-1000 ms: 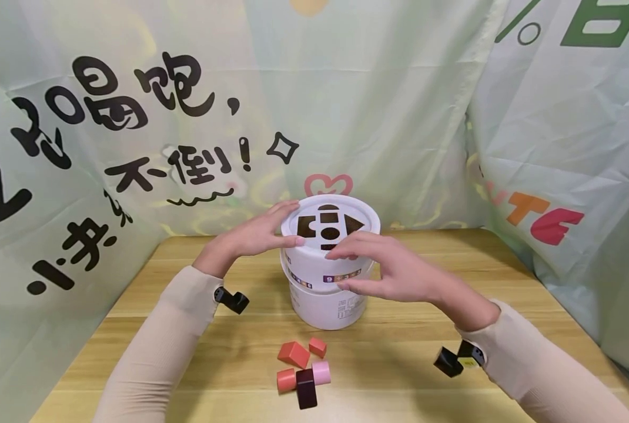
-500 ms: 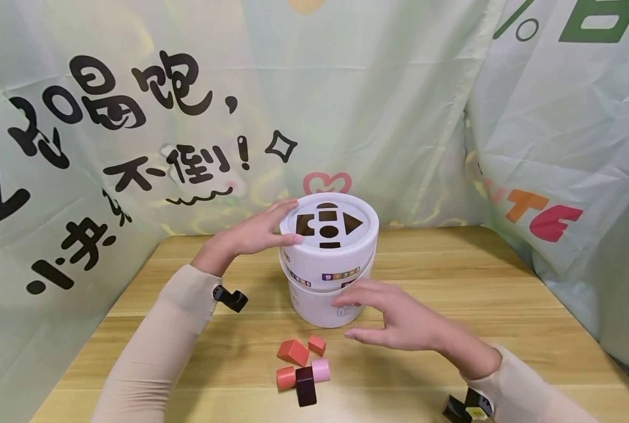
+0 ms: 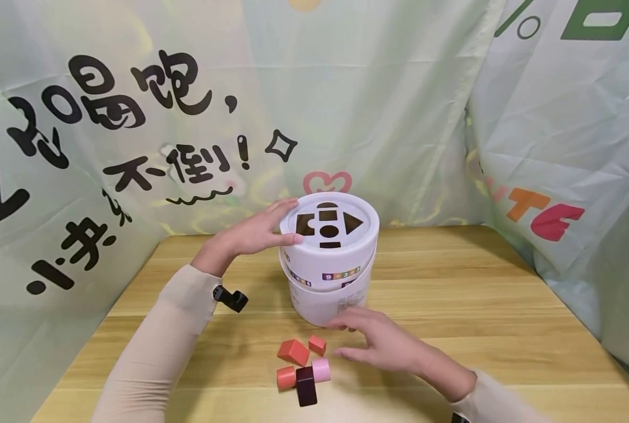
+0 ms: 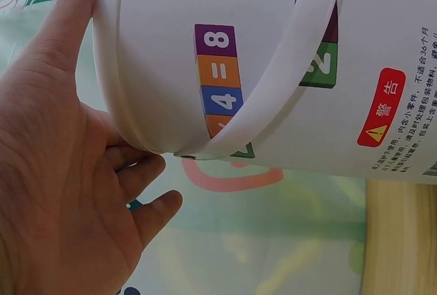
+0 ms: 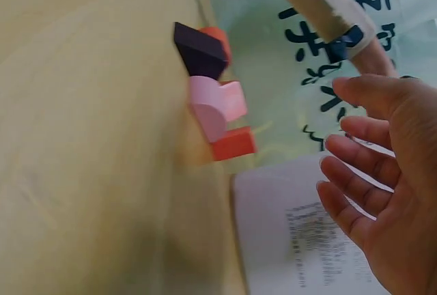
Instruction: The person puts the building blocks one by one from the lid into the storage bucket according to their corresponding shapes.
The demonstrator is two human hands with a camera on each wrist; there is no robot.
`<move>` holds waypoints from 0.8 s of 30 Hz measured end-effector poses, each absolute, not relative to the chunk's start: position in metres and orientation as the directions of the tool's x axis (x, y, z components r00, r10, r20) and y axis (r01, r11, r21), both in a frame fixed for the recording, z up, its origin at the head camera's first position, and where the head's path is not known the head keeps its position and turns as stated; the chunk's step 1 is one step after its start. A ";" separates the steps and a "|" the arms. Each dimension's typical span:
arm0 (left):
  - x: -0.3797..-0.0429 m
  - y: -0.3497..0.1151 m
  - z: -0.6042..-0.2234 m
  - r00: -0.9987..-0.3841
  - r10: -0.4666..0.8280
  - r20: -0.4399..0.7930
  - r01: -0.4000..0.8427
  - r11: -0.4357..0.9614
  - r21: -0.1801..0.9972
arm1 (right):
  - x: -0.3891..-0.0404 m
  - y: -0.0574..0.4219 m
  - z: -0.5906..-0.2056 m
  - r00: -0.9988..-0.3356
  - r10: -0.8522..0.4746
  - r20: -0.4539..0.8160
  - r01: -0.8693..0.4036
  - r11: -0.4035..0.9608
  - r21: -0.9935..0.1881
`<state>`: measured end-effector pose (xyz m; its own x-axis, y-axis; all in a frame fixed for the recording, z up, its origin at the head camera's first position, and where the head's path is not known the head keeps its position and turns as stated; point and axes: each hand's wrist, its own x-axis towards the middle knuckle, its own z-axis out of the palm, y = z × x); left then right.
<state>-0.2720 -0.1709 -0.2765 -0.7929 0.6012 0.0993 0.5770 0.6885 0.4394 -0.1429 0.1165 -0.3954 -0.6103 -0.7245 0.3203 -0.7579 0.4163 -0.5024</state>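
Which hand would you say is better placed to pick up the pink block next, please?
Probably the right hand: it holds nothing and is beside the pink block, thumb and fingers apart. The left hand rests against the top of the white bucket, farther from that block.

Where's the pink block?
In the head view, the pink block lies on the table in front of the bucket, between the dark block and right hand.
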 end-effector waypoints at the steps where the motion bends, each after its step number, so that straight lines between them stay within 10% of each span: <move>1: -0.272 -0.171 -0.277 -0.794 0.600 0.099 0.575 0.689 0.441 | -0.143 0.115 -0.398 -0.621 -0.721 0.306 -0.747 0.428 -0.508; 24: -0.270 -0.172 -0.278 -0.791 0.601 0.115 0.579 0.673 0.461 | -0.150 0.079 -0.432 -0.682 -0.697 0.222 -0.706 0.546 -0.451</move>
